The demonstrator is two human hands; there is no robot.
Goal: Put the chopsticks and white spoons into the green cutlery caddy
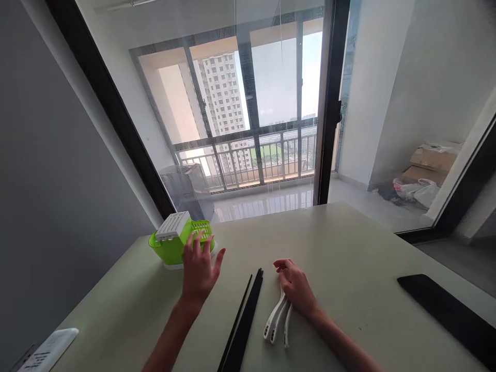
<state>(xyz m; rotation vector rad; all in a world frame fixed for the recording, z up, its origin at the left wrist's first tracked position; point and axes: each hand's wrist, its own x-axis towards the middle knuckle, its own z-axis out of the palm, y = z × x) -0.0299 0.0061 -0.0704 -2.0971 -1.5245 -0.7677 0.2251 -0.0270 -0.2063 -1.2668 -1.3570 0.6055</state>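
Observation:
My left hand (199,268) is raised over the table with fingers spread, right in front of a green plastic basket (174,247) that carries a white slotted insert (172,226). My right hand (295,287) rests on the table with fingers curled over the top ends of three white plastic spoons (277,320), whose handles stick out toward me. A bundle of black chopsticks (244,323) lies between the two hands, pointing away from me.
The pale green table (349,248) stands against a large glass door onto a balcony. A black flat object (451,315) lies at the right edge. A white labelled device (48,351) sits at the near left corner. Boxes and bags lie on the floor beyond the glass.

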